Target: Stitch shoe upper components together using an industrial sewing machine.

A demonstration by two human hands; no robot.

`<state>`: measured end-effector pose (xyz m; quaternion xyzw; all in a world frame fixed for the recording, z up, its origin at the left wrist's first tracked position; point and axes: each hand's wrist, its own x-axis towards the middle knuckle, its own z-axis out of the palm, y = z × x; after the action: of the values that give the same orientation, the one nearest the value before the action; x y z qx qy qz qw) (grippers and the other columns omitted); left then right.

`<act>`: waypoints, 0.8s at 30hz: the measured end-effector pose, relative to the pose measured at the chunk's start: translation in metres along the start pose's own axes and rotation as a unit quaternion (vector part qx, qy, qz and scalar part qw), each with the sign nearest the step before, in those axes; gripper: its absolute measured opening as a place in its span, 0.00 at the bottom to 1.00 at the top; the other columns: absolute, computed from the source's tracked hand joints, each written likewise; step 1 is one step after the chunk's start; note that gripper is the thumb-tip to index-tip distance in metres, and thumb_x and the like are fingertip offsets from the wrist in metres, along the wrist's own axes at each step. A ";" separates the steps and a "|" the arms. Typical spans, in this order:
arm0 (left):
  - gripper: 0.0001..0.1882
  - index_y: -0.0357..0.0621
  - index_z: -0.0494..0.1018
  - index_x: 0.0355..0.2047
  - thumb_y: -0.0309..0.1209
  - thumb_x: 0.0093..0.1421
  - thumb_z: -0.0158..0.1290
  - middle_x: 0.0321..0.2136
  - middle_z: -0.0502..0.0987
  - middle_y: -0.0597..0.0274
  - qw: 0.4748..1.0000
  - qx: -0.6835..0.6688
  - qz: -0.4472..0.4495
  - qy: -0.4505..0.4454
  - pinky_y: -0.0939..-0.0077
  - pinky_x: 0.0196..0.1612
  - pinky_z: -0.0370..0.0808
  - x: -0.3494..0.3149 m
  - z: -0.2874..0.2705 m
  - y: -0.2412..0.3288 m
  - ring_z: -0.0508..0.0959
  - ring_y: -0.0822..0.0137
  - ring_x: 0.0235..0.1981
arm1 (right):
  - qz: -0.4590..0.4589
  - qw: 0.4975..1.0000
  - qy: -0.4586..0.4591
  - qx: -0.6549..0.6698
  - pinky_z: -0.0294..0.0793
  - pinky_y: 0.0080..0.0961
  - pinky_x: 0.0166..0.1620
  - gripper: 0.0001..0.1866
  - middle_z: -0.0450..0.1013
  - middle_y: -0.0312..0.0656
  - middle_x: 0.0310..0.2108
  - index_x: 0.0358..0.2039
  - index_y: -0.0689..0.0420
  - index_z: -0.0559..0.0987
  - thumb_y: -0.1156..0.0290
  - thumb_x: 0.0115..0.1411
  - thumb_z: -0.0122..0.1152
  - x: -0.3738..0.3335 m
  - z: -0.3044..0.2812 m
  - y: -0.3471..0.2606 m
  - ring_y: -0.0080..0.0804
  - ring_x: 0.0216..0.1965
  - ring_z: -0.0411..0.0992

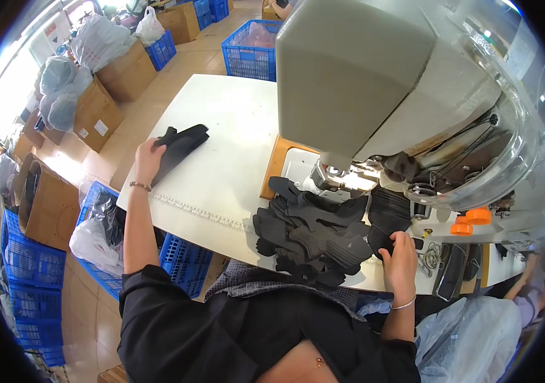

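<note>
Near left edge of worktop (234,108), grasped black fabric piece (182,148) with left grip (148,159), slanted lengthwise toward far edge; with right grip (402,260), nearer to front-edge heap (317,233), pinched dark piece (379,240).

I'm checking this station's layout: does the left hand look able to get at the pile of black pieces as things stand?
Probably yes: nothing visible blocks the way across the white tabletop to the pile, though the left hand holds a black piece.

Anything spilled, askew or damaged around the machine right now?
Nothing looks spilled or damaged. Only the black pile looks untidy, heaped unevenly near the front edge of the table; whether any of it overhangs, I can't tell.
</note>
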<state>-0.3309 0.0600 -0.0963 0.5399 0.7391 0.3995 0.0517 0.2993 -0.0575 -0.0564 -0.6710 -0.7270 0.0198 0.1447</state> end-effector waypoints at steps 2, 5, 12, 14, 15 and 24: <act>0.09 0.35 0.77 0.36 0.26 0.54 0.58 0.22 0.77 0.59 0.999 0.039 -0.013 -0.002 0.76 0.33 0.72 -0.007 0.001 0.007 0.75 0.71 0.25 | 0.021 1.000 -0.003 0.015 0.68 0.38 0.41 0.22 0.68 0.44 0.35 0.36 0.57 0.69 0.74 0.42 0.72 -0.001 0.001 0.002 0.46 0.40 0.68; 0.22 0.43 0.74 0.47 0.30 0.50 0.62 0.40 0.75 0.52 0.973 0.200 0.050 0.104 0.62 0.47 0.72 -0.023 0.007 0.043 0.74 0.53 0.43 | -0.005 1.000 0.010 0.008 0.68 0.39 0.41 0.20 0.68 0.43 0.34 0.35 0.56 0.70 0.74 0.43 0.71 0.000 0.006 0.003 0.45 0.39 0.69; 0.14 0.40 0.79 0.35 0.17 0.46 0.61 0.34 0.79 0.56 0.935 -0.072 0.337 -0.084 0.70 0.42 0.74 -0.063 0.037 0.189 0.76 0.59 0.39 | -0.037 0.994 0.096 0.024 0.70 0.38 0.33 0.08 0.71 0.43 0.29 0.33 0.57 0.71 0.78 0.53 0.60 0.013 -0.005 -0.003 0.46 0.31 0.72; 0.16 0.42 0.80 0.36 0.17 0.45 0.61 0.34 0.79 0.58 0.890 -0.154 0.376 -0.206 0.70 0.41 0.75 -0.087 0.051 0.228 0.76 0.59 0.39 | -0.059 0.988 0.134 0.052 0.70 0.35 0.34 0.06 0.73 0.44 0.31 0.35 0.57 0.73 0.78 0.56 0.57 0.027 -0.022 -0.016 0.47 0.31 0.73; 0.17 0.44 0.79 0.38 0.18 0.45 0.60 0.34 0.78 0.60 0.862 -0.137 0.425 -0.239 0.69 0.42 0.75 -0.093 0.062 0.237 0.76 0.59 0.39 | -0.080 0.983 0.136 0.095 0.71 0.33 0.35 0.06 0.74 0.44 0.32 0.37 0.58 0.74 0.78 0.58 0.55 0.033 -0.029 -0.023 0.45 0.33 0.74; 0.09 0.47 0.75 0.35 0.29 0.52 0.56 0.39 0.74 0.63 0.783 -0.024 0.556 -0.277 0.66 0.47 0.73 -0.104 0.080 0.269 0.74 0.61 0.44 | -0.204 0.936 0.022 0.286 0.69 0.29 0.39 0.08 0.75 0.43 0.31 0.40 0.58 0.78 0.75 0.59 0.57 0.068 -0.078 -0.083 0.40 0.32 0.72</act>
<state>-0.0442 0.0415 -0.0133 0.9433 0.2546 0.2099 0.0356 0.2335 -0.0117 0.0495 -0.4390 -0.8084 0.1820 0.3472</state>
